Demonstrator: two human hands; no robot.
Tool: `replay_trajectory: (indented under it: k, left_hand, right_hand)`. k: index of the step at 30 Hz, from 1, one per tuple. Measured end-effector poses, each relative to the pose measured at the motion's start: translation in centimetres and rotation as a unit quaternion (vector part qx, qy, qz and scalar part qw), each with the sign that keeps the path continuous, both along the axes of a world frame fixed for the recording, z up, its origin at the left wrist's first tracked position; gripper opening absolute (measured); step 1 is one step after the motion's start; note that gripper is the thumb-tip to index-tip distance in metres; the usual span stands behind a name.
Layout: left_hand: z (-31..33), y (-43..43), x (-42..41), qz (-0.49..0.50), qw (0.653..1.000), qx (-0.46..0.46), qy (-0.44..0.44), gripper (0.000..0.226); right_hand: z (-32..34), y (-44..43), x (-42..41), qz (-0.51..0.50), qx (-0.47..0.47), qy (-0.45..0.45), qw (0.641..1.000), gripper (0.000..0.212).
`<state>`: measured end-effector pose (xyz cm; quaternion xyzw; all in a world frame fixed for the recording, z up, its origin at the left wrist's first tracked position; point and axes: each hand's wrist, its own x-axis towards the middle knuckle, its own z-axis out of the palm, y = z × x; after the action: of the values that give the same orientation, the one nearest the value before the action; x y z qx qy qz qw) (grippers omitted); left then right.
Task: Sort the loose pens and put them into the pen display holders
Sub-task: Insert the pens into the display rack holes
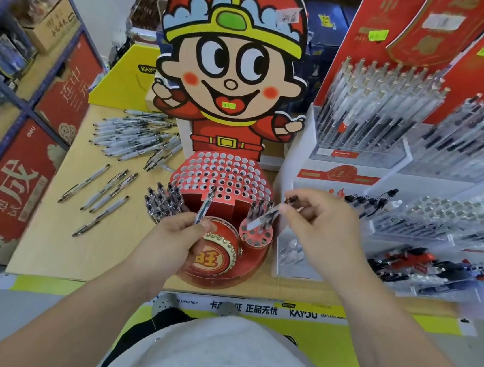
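R hand [320, 225]: fingers pinch a white pen [264, 217], low end right at the small round cup [255, 237] w/ holes. L hand [174, 236]: fingers curl round a second pen [205, 206], held tilted in front of the big red holder [223, 175]. Standing pens [161, 201] fill the left cup. Loose pens [134, 141] lie in a pile on the table [106, 252], back & left.

One head-worn wide view; steeply downward; close above the tabletop [107, 243]

loose pens [131, 140] lie left of the red holder [260, 185].
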<state>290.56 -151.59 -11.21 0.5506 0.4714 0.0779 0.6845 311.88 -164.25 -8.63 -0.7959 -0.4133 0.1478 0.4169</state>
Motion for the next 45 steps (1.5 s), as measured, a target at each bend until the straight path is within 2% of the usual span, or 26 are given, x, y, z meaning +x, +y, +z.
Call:
replay_trajectory:
  k: [5, 14, 26, 40, 43, 45]
  left_hand:
    - [0.4, 0.1, 0.1, 0.021, 0.999, 0.001, -0.031, 0.04]
    - [0.0, 0.3, -0.7, 0.025, 0.999, -0.007, -0.044, 0.04]
    - [-0.1, 0.6, -0.8, 0.014, 0.999, -0.006, -0.048, 0.039]
    - [0.6, 0.2, -0.7, -0.015, 0.998, 0.005, -0.061, 0.038]
    - [0.9, 0.0, -0.5, -0.036, 0.997, 0.013, -0.063, 0.037]
    - [1.2, -0.2, 0.0, -0.052, 0.996, 0.03, -0.06, 0.035]
  right_hand:
    - [-1.4, 0.8, -0.6, 0.05, -0.052, -0.116, 0.991, 0.02]
    - [-0.7, 2.2, -1.2, 0.117, -0.115, -0.179, 0.97, 0.022]
    - [-2.0, 2.6, -1.1, 0.122, -0.143, -0.162, 0.969, 0.022]
    - [-3.3, 2.5, -1.7, 0.1, -0.168, -0.218, 0.956, 0.03]
    - [-2.7, 2.4, -1.5, 0.085, -0.155, -0.172, 0.969, 0.036]
    - [-1.6, 2.3, -1.3, 0.043, -0.091, -0.028, 0.994, 0.029]
